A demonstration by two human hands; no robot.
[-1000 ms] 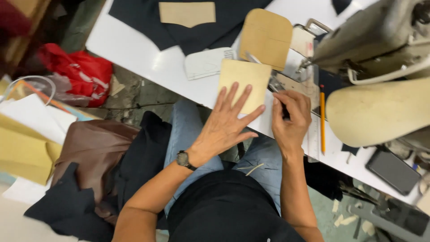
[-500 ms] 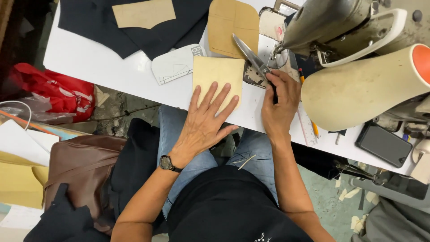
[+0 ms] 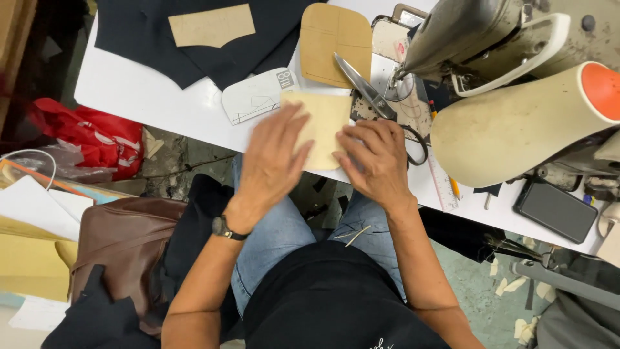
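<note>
Lying at the table's (image 3: 161, 103) near edge, a pale yellow card piece (image 3: 323, 126) is pressed flat. It is covered by the left hand (image 3: 274, 161), fingers spread, and the right hand (image 3: 374, 161), open; nothing is gripped.

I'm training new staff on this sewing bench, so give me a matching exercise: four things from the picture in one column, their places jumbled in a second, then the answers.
Things
1. pale yellow fabric piece
2. steel scissors
3. dark smartphone
4. red plastic bag

Places
A. on the floor left of the white table
B. on the table at the far right
C. under the left hand and right hand
D. beside the sewing machine, above the right hand

Pairs: 1-C, 2-D, 3-B, 4-A
</note>
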